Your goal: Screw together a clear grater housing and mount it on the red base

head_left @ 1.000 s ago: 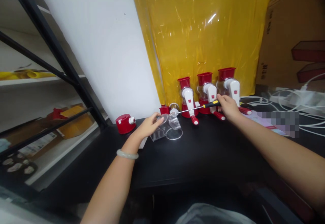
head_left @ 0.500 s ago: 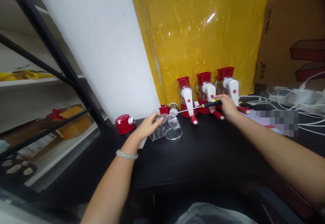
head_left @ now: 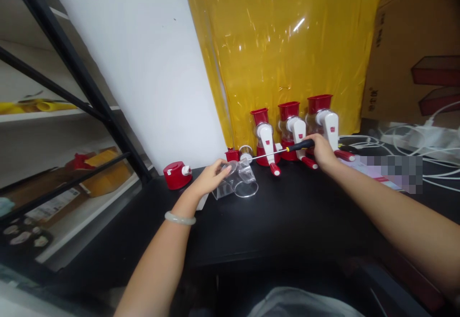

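Observation:
My left hand [head_left: 212,178] grips a clear plastic housing [head_left: 237,183] on the black table. My right hand [head_left: 321,150] is closed on the black and yellow handle of a screwdriver [head_left: 301,145], whose shaft reaches left to the housing's upper edge; the tip's exact contact is too small to tell. Behind the housing are a small red part [head_left: 232,154] and a metal grater drum [head_left: 246,152]. A red base [head_left: 177,175] with a white knob sits left of my left hand.
Three red and white rotary graters [head_left: 265,137] stand along the back by a yellow plastic sheet [head_left: 287,44]. White cables [head_left: 434,159] and a printed sheet [head_left: 377,171] lie at the right. A black-framed shelf [head_left: 108,116] rises at the left.
The screwdriver handle has turned in my right hand, showing less yellow on its side. My left hand and the clear housing look unmoved.

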